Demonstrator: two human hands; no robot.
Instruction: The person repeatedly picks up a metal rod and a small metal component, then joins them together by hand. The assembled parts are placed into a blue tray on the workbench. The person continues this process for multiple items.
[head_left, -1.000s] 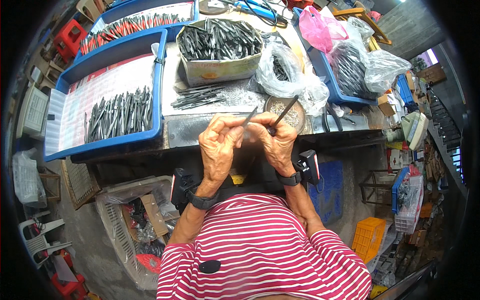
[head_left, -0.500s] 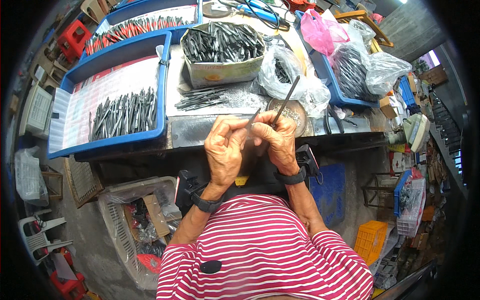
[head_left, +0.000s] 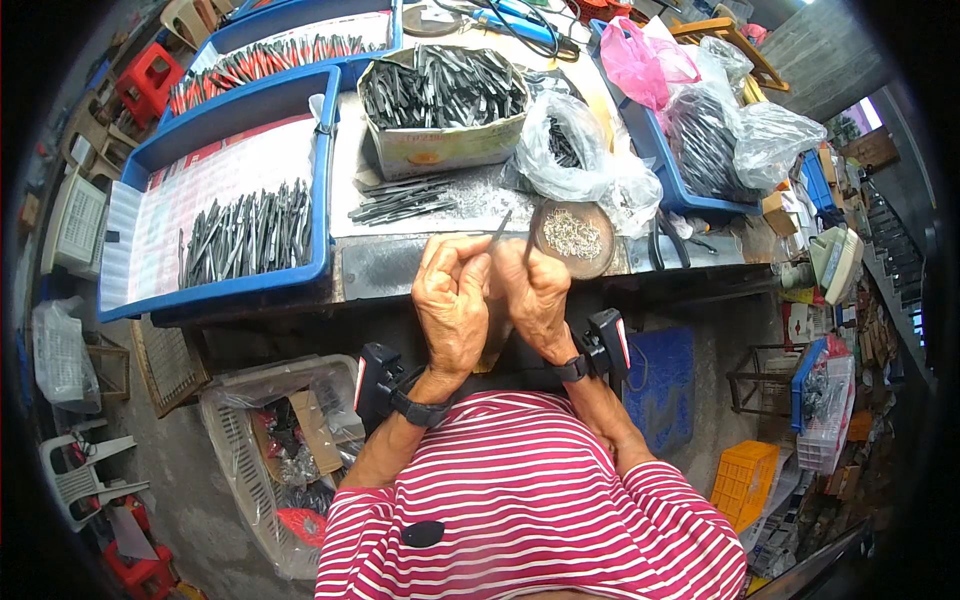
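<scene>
Both hands, left hand [head_left: 452, 300] & right hand [head_left: 535, 292], pinched shut on thin metal tool [head_left: 500, 226] poking up btwn fingertips.

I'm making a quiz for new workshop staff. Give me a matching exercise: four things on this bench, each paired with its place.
Things:
1 cardboard box
2 round dish
3 pink bag
4 blue tray

Places:
A by the right hand
B far right of the bench
C person's left
D middle, behind the loose metal pieces

Pairs: 1-D, 2-A, 3-B, 4-C

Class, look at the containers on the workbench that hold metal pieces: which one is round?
The small brown dish beside the right hand; the blue trays and cardboard box are all rectangular.
</scene>
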